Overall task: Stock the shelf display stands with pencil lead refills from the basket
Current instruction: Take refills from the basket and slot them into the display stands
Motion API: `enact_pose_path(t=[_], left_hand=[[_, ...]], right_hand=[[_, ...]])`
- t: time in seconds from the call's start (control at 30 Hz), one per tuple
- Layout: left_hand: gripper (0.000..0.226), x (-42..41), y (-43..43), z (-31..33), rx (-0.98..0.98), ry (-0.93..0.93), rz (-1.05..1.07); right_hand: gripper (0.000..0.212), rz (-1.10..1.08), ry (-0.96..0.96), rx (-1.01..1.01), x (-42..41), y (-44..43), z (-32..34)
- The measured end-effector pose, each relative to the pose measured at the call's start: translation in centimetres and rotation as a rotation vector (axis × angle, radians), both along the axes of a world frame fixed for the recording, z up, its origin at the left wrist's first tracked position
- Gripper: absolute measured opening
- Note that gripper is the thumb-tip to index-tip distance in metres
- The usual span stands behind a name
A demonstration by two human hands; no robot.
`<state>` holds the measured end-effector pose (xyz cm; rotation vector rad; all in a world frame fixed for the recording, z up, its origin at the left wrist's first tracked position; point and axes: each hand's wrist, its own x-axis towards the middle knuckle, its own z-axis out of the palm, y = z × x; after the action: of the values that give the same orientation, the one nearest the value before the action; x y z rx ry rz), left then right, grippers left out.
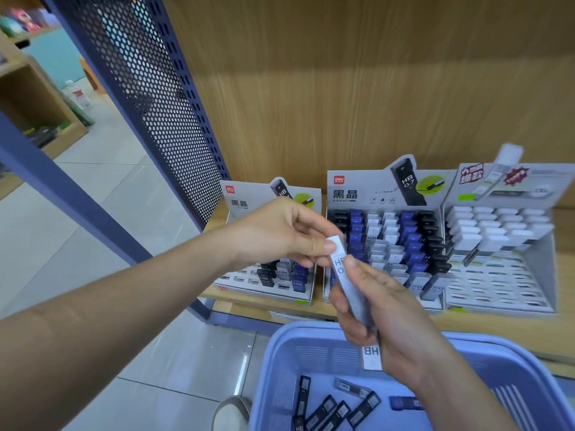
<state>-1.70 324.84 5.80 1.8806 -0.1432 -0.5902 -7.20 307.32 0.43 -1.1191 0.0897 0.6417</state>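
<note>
My right hand (382, 315) grips a bunch of white pencil lead refill cases (342, 269), marked HB, above the blue basket (280, 368). My left hand (280, 234) pinches the top end of one of those cases between thumb and fingers. Both hands hover in front of the shelf, between the left display stand (267, 281) and the middle display stand (385, 244). The middle stand is packed with black, blue and white refills. The left stand holds only some at its right side. Several black refills (329, 412) and a blue one (404, 402) lie in the basket.
A third display stand (497, 244) with white cases sits at the right on the wooden shelf (466, 325). A blue perforated metal panel (149, 98) and post (62, 188) rise at the left. Tiled floor and a shoe (231, 412) show below.
</note>
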Motion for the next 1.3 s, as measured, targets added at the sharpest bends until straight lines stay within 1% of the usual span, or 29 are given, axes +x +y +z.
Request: enact_pose_path(t=[0.1,0.17,0.2,0.27,0.3,0.33,0.37,0.4,0.47,0.57,0.67,0.77,0.83,0.9,0.93,1.07,1.17,1.3], left_hand=[[0.014,-0.1,0.2,-0.1,0.002,0.003,0.023],[0.009,-0.4,0.2,0.1,0.007,0.001,0.046],[0.008,-0.4,0.0,0.2,0.016,-0.023,0.064],[0.006,-0.2,-0.2,0.5,0.030,-0.119,0.133],[0.006,0.1,-0.2,0.8,0.030,-0.175,0.184],[0.006,0.4,0.0,1.1,0.028,-0.225,0.240],[0.007,0.8,0.2,1.4,0.029,-0.264,0.294],[0.007,1.1,0.5,1.7,0.034,-0.299,0.336],[0.009,1.6,1.0,2.0,0.072,-0.361,0.381],[0.012,1.8,0.9,1.3,0.212,-0.431,0.379],[0.010,1.6,0.2,-0.3,0.407,-0.504,0.291],[0.016,1.4,-0.7,-1.8,0.549,-0.539,0.211],[0.017,1.4,-1.0,-2.7,0.592,-0.559,0.181],[0.018,1.7,-1.1,-3.7,0.579,-0.576,0.149],[0.018,1.8,-1.2,-4.1,0.576,-0.580,0.137],[0.018,1.9,-1.5,-4.9,0.587,-0.597,0.097],[0.018,2.0,-1.8,-5.1,0.613,-0.653,0.048],[0.018,2.3,-1.8,-5.3,0.653,-0.744,-0.005]], right_hand=[[0.041,0.009,-0.059,-0.165,-0.1,-0.2,0.0],[0.043,0.028,-0.093,-0.252,-0.1,-0.3,0.0],[0.042,0.023,-0.097,-0.287,0.0,-0.5,-0.1],[0.029,-0.009,-0.079,-0.331,0.5,-1.2,-0.2],[0.020,-0.047,-0.059,-0.309,0.9,-1.8,-0.1],[0.012,-0.097,-0.031,-0.242,1.3,-2.4,0.1],[0.017,-0.150,0.003,-0.142,1.7,-3.1,0.3],[0.027,-0.200,0.032,-0.030,2.1,-3.8,0.6],[0.039,-0.288,0.037,0.145,2.7,-5.4,0.8],[0.050,-0.355,0.015,0.263,3.0,-6.6,0.8],[0.054,-0.428,0.034,0.346,3.0,-6.5,0.7],[0.047,-0.483,0.060,0.364,2.8,-6.2,0.7],[0.049,-0.505,0.053,0.349,2.6,-6.0,0.7],[0.055,-0.523,0.052,0.332,2.5,-5.9,0.9],[0.054,-0.530,0.062,0.321,2.4,-5.8,1.0],[0.041,-0.551,0.105,0.304,2.2,-5.6,1.1],[0.027,-0.547,0.128,0.312,2.1,-5.6,0.9],[0.026,-0.526,0.141,0.324,2.1,-5.5,0.8]])
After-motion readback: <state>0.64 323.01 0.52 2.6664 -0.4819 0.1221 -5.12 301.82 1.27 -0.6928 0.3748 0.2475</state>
